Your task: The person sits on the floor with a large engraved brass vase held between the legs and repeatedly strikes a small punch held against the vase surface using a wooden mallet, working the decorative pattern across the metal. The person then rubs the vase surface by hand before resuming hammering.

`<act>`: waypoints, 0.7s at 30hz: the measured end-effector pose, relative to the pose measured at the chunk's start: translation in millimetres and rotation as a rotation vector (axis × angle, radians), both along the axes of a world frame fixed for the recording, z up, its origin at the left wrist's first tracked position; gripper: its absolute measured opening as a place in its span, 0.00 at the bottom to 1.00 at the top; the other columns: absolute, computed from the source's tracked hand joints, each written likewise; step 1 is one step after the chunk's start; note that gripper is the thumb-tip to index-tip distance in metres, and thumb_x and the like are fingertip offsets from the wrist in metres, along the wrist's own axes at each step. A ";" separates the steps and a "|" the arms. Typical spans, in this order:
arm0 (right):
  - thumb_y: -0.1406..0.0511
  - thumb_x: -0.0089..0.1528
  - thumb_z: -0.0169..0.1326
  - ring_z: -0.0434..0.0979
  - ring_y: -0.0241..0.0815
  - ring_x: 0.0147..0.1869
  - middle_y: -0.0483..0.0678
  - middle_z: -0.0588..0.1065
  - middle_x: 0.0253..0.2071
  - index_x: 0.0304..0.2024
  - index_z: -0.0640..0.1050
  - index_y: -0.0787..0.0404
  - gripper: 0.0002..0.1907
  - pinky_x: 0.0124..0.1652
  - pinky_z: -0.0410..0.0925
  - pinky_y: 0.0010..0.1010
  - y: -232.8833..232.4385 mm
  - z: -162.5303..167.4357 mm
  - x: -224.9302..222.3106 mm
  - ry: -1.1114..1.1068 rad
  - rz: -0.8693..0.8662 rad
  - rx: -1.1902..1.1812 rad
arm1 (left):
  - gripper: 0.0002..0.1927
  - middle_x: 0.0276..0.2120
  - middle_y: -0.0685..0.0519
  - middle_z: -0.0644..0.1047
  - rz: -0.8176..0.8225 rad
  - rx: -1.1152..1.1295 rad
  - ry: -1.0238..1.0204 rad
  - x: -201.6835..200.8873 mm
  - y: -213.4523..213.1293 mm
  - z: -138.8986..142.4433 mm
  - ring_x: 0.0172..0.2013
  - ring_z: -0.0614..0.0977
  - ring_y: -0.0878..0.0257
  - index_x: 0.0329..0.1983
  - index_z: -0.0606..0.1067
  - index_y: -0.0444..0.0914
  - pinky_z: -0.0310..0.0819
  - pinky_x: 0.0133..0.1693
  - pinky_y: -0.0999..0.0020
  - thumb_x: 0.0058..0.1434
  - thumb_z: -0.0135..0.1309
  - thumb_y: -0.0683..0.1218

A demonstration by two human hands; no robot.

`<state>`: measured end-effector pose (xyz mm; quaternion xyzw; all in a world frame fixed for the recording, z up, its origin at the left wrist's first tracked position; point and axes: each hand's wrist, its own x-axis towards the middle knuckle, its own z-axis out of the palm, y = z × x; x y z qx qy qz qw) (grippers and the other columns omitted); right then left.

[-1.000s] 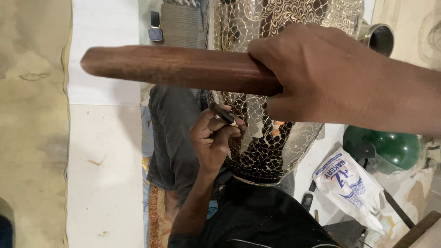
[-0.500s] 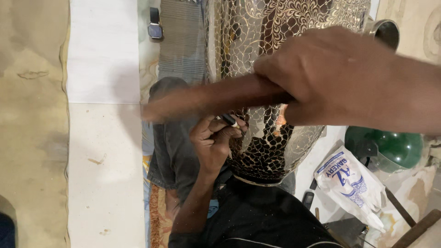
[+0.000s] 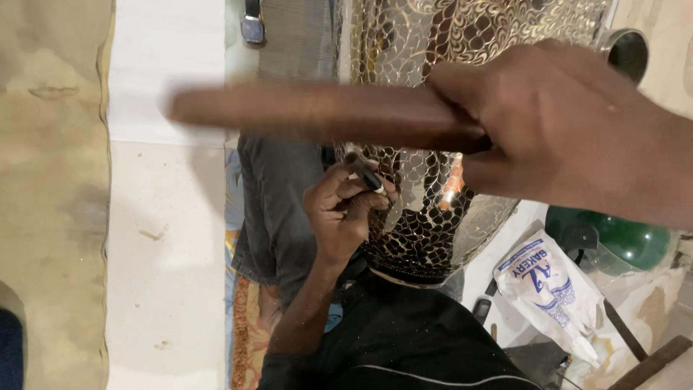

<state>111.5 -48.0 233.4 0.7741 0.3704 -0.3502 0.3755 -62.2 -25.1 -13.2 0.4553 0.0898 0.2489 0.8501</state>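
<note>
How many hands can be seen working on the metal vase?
2. The right hand is at upper right, gripping a brown wooden stick across the patterned metal vase. The left hand, lower down, holds a small dark tool against the vase. No others show.

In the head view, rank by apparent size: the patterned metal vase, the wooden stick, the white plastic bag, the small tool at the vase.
1. Patterned metal vase, cut off by the frame.
2. Wooden stick, though it is blurred and near the camera, so unsure.
3. White plastic bag.
4. Small tool.
</note>
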 end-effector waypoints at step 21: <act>0.62 0.58 0.58 0.77 0.34 0.20 0.44 0.73 0.19 0.47 0.76 0.51 0.14 0.24 0.71 0.29 -22.3 -8.4 9.6 0.012 -0.071 -0.022 | 0.27 0.40 0.43 0.84 0.004 0.025 -0.073 0.0 -4.2 -11.0 0.37 0.88 0.58 0.64 0.73 0.39 0.87 0.38 0.68 0.66 0.49 0.25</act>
